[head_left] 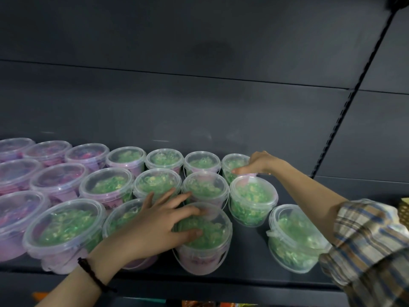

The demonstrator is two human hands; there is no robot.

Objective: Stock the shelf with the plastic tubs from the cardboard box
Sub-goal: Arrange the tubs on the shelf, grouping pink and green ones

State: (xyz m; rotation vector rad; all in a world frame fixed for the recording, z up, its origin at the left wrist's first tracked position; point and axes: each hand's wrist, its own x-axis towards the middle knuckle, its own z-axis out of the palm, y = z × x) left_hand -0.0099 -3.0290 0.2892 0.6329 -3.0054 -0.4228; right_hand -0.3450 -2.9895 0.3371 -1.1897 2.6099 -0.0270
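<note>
Several clear plastic tubs stand in rows on the dark shelf (250, 258); those on the left hold purple contents, the others green. My left hand (159, 224) lies spread over the lid of a front-row green tub (205, 247), fingers splayed and reaching onto the tubs beside it. My right hand (254, 165) reaches to the back row and grips the rim of the rightmost back green tub (232, 165). In front of that stands another green tub (252, 200). A further green tub (294, 240) stands alone at the front right. The cardboard box is out of view.
The shelf's dark back panel (199, 107) rises behind the tubs. A black slotted upright (345, 116) runs diagonally at the right. Bare shelf surface lies right of the tubs. A woven basket edge (404, 209) shows at the far right. Coloured packets (199, 303) peek out below the shelf edge.
</note>
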